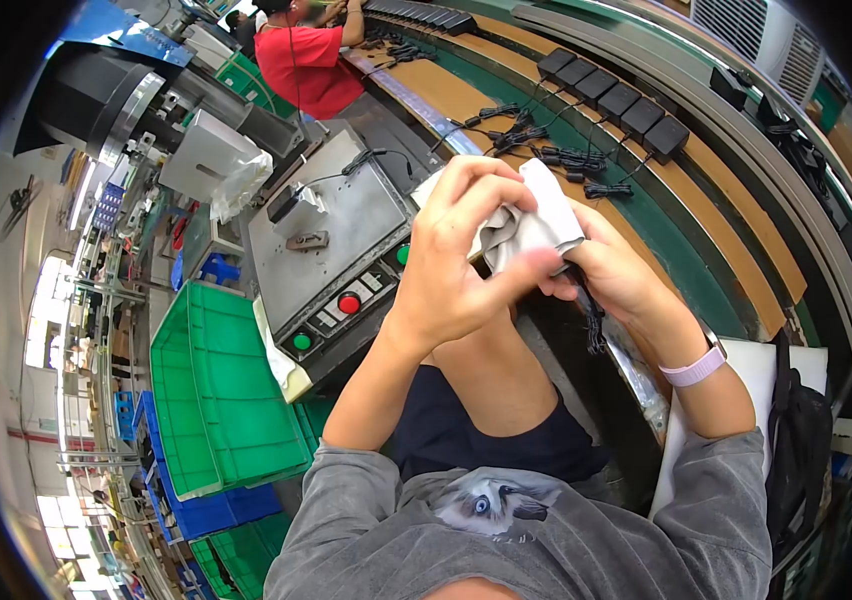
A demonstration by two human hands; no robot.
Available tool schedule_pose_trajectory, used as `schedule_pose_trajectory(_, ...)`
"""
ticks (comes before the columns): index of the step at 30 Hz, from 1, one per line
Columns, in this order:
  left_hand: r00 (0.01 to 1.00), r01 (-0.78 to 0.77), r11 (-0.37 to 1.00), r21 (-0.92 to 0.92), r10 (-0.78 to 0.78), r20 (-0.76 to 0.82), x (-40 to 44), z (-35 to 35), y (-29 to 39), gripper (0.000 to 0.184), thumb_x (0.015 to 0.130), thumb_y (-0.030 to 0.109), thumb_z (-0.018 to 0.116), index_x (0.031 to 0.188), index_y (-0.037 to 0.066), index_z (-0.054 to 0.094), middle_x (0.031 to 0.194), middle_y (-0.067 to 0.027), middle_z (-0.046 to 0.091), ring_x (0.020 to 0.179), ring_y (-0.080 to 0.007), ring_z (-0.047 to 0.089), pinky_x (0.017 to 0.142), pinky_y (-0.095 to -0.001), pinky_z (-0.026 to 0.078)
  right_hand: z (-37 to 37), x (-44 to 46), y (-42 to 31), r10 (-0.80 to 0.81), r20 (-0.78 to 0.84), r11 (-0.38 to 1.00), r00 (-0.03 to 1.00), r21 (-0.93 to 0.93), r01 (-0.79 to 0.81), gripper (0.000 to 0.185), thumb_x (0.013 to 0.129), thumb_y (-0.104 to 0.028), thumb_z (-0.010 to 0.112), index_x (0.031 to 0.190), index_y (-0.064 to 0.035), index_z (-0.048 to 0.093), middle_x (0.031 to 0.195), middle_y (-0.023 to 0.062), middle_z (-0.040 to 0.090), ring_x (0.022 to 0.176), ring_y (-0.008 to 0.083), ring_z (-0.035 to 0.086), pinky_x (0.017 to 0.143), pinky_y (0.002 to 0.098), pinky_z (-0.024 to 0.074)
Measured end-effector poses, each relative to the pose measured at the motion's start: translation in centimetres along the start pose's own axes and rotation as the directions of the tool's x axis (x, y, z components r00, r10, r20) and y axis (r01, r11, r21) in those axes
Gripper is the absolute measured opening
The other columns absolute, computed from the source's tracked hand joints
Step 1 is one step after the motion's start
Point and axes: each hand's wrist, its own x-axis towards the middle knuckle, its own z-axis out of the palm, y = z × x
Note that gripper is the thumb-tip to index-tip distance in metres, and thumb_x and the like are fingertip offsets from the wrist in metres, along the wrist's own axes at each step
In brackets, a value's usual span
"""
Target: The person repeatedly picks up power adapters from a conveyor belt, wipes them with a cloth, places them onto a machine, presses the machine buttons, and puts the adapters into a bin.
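My left hand (446, 265) curls its fingers and thumb around a whitish-grey cloth (538, 212), which is folded and bunched. On the other side of the cloth, my right hand (621, 265) is closed, gripping a dark object mostly covered by the cloth and fingers. A bundled black cable (594, 325) hangs below the right hand, so the covered thing looks like a corded power adapter. Both hands are held up above my lap, between the metal machine and the conveyor.
A machine with a metal top (331, 220) and a red button (348, 303) stands to the left. Below it is a green crate (226, 390). Several black adapters (621, 103) line the conveyor (686, 215) at right, cables trailing. A person in red (308, 65) works farther up.
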Motion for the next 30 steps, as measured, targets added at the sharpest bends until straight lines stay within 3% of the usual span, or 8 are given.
schedule_pose_trajectory(3, 0.951, 0.286, 0.919, -0.273, -0.308, -0.04, 0.0, 0.5, -0.1, 0.021, 0.084, 0.003, 0.069, 0.102, -0.002, 0.06, 0.104, -0.0094, 0.057, 0.1, -0.0179, 0.06, 0.086, -0.0299, 0.052, 0.3, -0.2, -0.2, 0.02, 0.011, 1.0, 1.0, 0.023, -0.02, 0.032, 0.094, -0.015, 0.058, 0.12, -0.0008, 0.048, 0.083, 0.0064, 0.062, 0.058, 0.0088, 0.059, 0.046, 0.0195, 0.0422)
schedule_pose_trajectory(10, 0.877, 0.344, 0.698, -0.628, -0.478, -0.052, -0.1, 0.2, -1.9, 0.024, 0.083, -0.005, 0.063, 0.103, -0.002, 0.052, 0.099, -0.0067, 0.059, 0.096, -0.0141, 0.062, 0.084, -0.0297, 0.053, 0.2, -0.1, -0.2, 0.072, 0.063, 0.995, 0.995, 0.069, -0.076, 0.029, 0.095, -0.017, 0.057, 0.117, 0.001, 0.049, 0.078, 0.0065, 0.061, 0.057, 0.0088, 0.058, 0.045, 0.0202, 0.0408)
schedule_pose_trajectory(14, 0.783, 0.329, 0.39, -0.86, -0.621, 0.018, -0.1, 0.0, -2.2, 0.02, 0.086, -0.003, 0.062, 0.103, 0.003, 0.053, 0.1, -0.0051, 0.06, 0.093, -0.0115, 0.059, 0.087, -0.026, 0.047, 0.7, -0.2, -0.2, 0.094, 0.057, 0.994, 0.994, 0.051, -0.097, 0.026, 0.095, -0.018, 0.054, 0.113, 0.0005, 0.051, 0.075, 0.0095, 0.06, 0.05, 0.0099, 0.05, 0.043, 0.0205, 0.0351)
schedule_pose_trajectory(19, 0.765, 0.418, 0.285, -0.863, -0.623, 0.165, -0.7, 0.4, -2.4, 0.016, 0.089, 0.002, 0.065, 0.1, 0.005, 0.054, 0.101, -0.0038, 0.061, 0.094, -0.0093, 0.058, 0.088, -0.0253, 0.045, 0.7, -0.3, -0.3, 0.165, 0.095, 0.978, 0.982, 0.114, -0.175, 0.031, 0.092, -0.012, 0.059, 0.117, 0.0029, 0.05, 0.081, 0.0078, 0.061, 0.056, 0.0113, 0.058, 0.043, 0.0211, 0.0402)
schedule_pose_trajectory(23, 0.84, 0.357, 0.516, -0.779, -0.541, 0.027, -0.7, 0.9, -2.2, 0.017, 0.087, 0.003, 0.066, 0.1, 0.002, 0.056, 0.101, -0.0055, 0.059, 0.096, -0.0125, 0.058, 0.087, -0.027, 0.046, 0.9, -0.5, -0.1, 0.207, 0.07, 0.977, 0.976, 0.033, -0.21, 0.037, 0.089, -0.01, 0.061, 0.121, 0.0027, 0.049, 0.085, 0.0075, 0.061, 0.059, 0.0119, 0.059, 0.045, 0.0209, 0.0414)
schedule_pose_trajectory(25, 0.933, 0.243, 0.927, -0.285, -0.304, -0.194, -0.7, 1.3, -2.8, 0.019, 0.086, 0.001, 0.067, 0.102, 0.002, 0.056, 0.101, -0.0052, 0.059, 0.098, -0.0117, 0.057, 0.083, -0.0282, 0.048, 1.0, -0.4, 0.0, 0.208, 0.097, 0.978, 0.973, -0.015, -0.207, 0.039, 0.088, -0.009, 0.061, 0.123, 0.0024, 0.049, 0.086, 0.0073, 0.062, 0.06, 0.0121, 0.059, 0.046, 0.0207, 0.0421)
schedule_pose_trajectory(27, 0.95, 0.094, 0.971, 0.219, -0.022, -0.31, -0.5, 1.2, -1.8, 0.019, 0.083, -0.002, 0.068, 0.1, 0.0, 0.06, 0.096, -0.0066, 0.06, 0.09, -0.0115, 0.058, 0.075, -0.027, 0.049, 1.1, -0.5, -0.1, 0.206, 0.09, 0.978, 0.974, -0.006, -0.207, 0.042, 0.087, -0.009, 0.062, 0.125, 0.0023, 0.049, 0.086, 0.0071, 0.061, 0.061, 0.012, 0.059, 0.046, 0.0207, 0.0415)
schedule_pose_trajectory(30, 0.983, 0.094, 0.986, 0.137, -0.071, -0.167, -1.6, 0.7, -0.9, 0.011, 0.082, -0.002, 0.068, 0.092, -0.002, 0.065, 0.088, -0.0075, 0.062, 0.077, -0.0135, 0.06, 0.067, -0.0253, 0.049, 1.0, -0.5, -0.1, 0.186, 0.077, 0.982, 0.979, 0.025, -0.189, 0.044, 0.086, -0.008, 0.062, 0.126, 0.0027, 0.049, 0.086, 0.0067, 0.061, 0.061, 0.0117, 0.059, 0.046, 0.0209, 0.0404)
